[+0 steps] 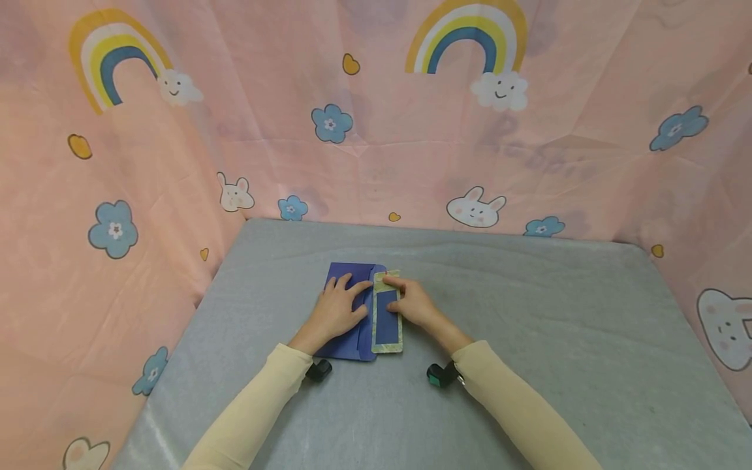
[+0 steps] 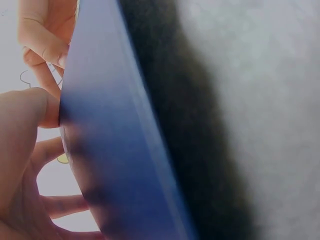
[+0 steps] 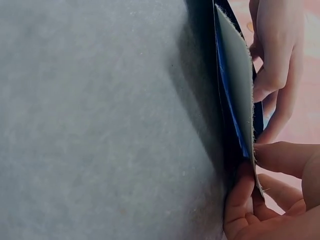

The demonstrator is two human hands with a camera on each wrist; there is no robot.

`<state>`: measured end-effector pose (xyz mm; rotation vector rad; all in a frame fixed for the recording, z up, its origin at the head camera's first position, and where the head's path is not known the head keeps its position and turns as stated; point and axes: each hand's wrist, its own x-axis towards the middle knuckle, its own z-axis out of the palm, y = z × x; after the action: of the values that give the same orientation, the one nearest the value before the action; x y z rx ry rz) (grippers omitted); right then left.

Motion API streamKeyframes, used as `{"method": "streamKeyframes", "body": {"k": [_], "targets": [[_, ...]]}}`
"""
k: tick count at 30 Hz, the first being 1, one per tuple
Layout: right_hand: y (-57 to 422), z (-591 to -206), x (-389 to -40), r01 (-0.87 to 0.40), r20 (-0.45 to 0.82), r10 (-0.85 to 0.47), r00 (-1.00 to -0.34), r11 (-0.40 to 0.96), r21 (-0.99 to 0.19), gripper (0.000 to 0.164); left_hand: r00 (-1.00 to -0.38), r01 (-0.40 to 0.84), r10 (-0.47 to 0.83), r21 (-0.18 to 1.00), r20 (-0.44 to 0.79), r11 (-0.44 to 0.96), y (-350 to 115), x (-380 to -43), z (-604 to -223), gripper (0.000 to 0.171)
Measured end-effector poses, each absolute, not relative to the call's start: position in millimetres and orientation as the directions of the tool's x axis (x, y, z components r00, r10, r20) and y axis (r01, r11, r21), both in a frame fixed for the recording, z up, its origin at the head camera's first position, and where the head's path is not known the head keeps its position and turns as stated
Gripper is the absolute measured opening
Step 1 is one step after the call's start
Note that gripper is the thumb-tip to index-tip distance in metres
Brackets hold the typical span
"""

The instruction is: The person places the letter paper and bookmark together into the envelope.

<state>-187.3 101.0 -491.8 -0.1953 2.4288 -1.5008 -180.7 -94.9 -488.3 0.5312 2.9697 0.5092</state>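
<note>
A blue-purple envelope (image 1: 345, 349) lies on the table with its flap on the right side. My left hand (image 1: 333, 312) rests on it, fingers spread, thumb near the flap fold. Over the flap is a narrow card (image 1: 386, 333) with a pale green-yellow patterned border and a dark blue middle. My right hand (image 1: 416, 304) pinches the card's right edge near its upper half. The right wrist view shows the thumb on one face of the card (image 3: 238, 70) and fingers on the other. Seen from the left wrist, the envelope (image 2: 115, 125) fills the middle, partly blurred.
A grey cloth covers the table (image 1: 529, 339). Behind and beside it hangs a pink curtain (image 1: 376, 176) printed with rainbows, flowers and rabbits. Dark wrist cameras sit at both cuffs, close over the cloth.
</note>
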Motion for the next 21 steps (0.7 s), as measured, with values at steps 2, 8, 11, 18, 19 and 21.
{"method": "streamKeyframes", "body": {"k": [2,8,11,18,19,21], "targets": [[99.5,-492.1,-188.0,0.02,-0.156,-0.255,-0.954,0.464,-0.886,0.062,-0.936,0.325,0.352,0.342,-0.019,0.882,-95.1,-180.5,-487.9,0.052],[94.6,-493.0,-190.2,-0.01,-0.14,-0.248,-0.959,0.519,-0.855,0.061,-0.935,0.326,0.354,0.34,-0.023,0.882,-95.5,-179.8,-486.6,0.052],[91.9,-492.4,-190.8,-0.005,-0.148,-0.246,-0.958,0.531,-0.847,0.06,-0.934,0.327,0.357,0.338,-0.026,0.882,-95.7,-179.8,-485.8,0.052],[87.7,-491.4,-191.8,-0.014,-0.155,-0.254,-0.955,0.559,-0.829,0.058,-0.931,0.334,0.364,0.335,-0.027,0.881,-96.4,-179.4,-486.0,0.052],[87.2,-491.4,-192.1,-0.02,-0.154,-0.256,-0.954,0.569,-0.822,0.058,-0.931,0.334,0.363,0.335,-0.027,0.881,-96.4,-179.5,-486.1,0.052],[86.0,-491.0,-192.6,-0.031,-0.151,-0.256,-0.955,0.589,-0.808,0.058,-0.932,0.334,0.363,0.336,-0.025,0.881,-96.4,-179.6,-486.4,0.052]]}}
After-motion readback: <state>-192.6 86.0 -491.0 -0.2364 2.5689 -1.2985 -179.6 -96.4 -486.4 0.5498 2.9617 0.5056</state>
